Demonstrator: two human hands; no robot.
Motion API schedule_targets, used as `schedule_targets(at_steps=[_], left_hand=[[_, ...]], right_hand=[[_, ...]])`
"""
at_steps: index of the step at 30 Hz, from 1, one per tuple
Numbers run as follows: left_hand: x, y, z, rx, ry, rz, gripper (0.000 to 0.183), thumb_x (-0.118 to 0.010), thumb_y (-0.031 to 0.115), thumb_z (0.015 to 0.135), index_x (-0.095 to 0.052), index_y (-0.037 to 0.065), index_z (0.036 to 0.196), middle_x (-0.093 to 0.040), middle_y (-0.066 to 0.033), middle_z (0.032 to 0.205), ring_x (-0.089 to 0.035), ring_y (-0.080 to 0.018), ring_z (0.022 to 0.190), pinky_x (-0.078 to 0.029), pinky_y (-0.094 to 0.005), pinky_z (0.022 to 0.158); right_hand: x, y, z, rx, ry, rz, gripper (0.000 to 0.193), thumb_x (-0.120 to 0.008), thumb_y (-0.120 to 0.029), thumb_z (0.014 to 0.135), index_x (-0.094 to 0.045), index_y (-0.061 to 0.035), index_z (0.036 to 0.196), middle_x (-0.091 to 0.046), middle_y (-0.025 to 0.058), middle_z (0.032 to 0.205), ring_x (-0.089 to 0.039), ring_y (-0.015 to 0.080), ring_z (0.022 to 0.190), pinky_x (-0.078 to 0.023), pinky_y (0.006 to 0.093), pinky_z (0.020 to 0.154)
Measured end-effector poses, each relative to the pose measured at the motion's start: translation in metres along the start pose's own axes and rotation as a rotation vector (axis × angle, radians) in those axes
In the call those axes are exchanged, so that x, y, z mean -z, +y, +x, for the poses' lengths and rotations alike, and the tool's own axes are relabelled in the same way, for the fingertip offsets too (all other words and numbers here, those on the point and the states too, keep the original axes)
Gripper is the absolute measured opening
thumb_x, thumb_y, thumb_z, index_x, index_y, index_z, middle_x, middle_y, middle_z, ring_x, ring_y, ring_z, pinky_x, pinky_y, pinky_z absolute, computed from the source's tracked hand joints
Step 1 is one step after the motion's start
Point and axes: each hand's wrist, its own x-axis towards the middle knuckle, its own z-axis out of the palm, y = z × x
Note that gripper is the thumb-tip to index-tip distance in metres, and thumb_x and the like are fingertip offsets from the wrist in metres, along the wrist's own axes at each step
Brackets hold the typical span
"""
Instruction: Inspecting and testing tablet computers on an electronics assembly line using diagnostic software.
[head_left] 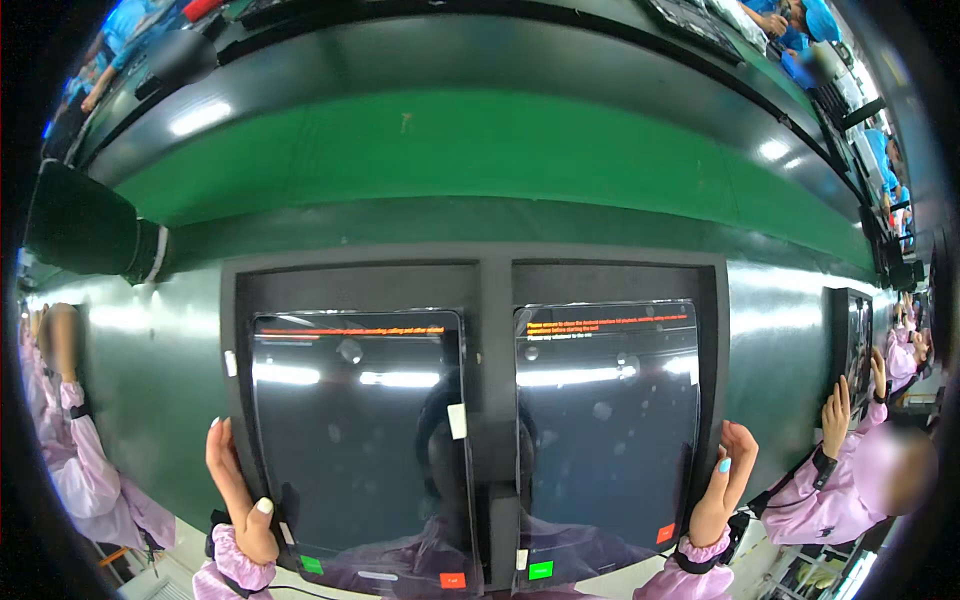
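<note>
Two dark tablets lie side by side in a black two-pocket tray [495, 380]. Both the left tablet [360, 430] and the right tablet [605, 430] have lit screens with coloured text lines near the top and green and red buttons near the bottom. My left hand [240, 490] is at the tray's left outer edge, fingers stretched forward and thumb apart. At the right outer edge is my right hand [725, 480], fingers slightly bent and thumb apart. Neither hand visibly holds anything; exact contact with the tray is hard to tell.
The tray sits on a green bench [400, 225]. A dark cylindrical object with a pale band [95, 225] stands at the left. To the right, a co-worker in pink [820, 490] handles another black tray [850, 335]. Another person in pink [90, 460] is at the left; people in blue work across the bench.
</note>
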Motion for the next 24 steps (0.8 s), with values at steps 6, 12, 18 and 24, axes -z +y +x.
schedule_targets(at_steps=[6,12,18,24], left_hand=[[0.009,-0.003,-0.006,-0.008,0.016,0.046,0.087,-0.043,0.048,0.082,-0.008,-0.009,0.138,-0.016,-0.0237,0.143,-0.017,-0.0322,0.134,-0.011,-0.0403,0.109],[-0.001,0.008,-0.003,0.042,0.037,0.046,0.084,-0.042,0.046,0.082,-0.013,-0.010,0.137,-0.019,-0.0226,0.142,-0.020,-0.0301,0.133,-0.013,-0.0385,0.108],[-0.001,0.007,-0.001,0.020,0.019,0.035,0.082,-0.041,0.047,0.083,-0.015,-0.009,0.137,-0.021,-0.0205,0.142,-0.022,-0.0287,0.132,-0.015,-0.0374,0.108],[0.001,0.004,0.001,-0.005,0.009,-0.023,0.077,-0.042,0.040,0.083,-0.016,-0.005,0.139,-0.022,-0.0179,0.144,-0.021,-0.0276,0.134,-0.013,-0.0367,0.109]], right_hand=[[0.002,-0.007,0.002,-0.041,-0.010,-0.042,0.043,-0.041,-0.025,0.090,-0.039,0.0040,0.122,-0.046,0.0157,0.121,-0.046,0.0247,0.112,-0.033,0.0352,0.095],[0.002,-0.019,0.006,-0.085,-0.028,-0.002,0.035,-0.045,-0.012,0.087,-0.044,0.0062,0.117,-0.051,0.0118,0.107,-0.050,0.0178,0.097,-0.037,0.0301,0.088],[0.007,-0.011,0.010,-0.137,-0.059,-0.002,0.030,-0.049,-0.005,0.083,-0.049,0.0052,0.111,-0.053,0.0097,0.099,-0.051,0.0159,0.089,-0.040,0.0282,0.082],[0.001,-0.007,0.012,-0.042,-0.053,-0.086,0.027,-0.050,-0.001,0.080,-0.051,0.0048,0.106,-0.056,0.0137,0.093,-0.055,0.0210,0.086,-0.043,0.0301,0.079]])
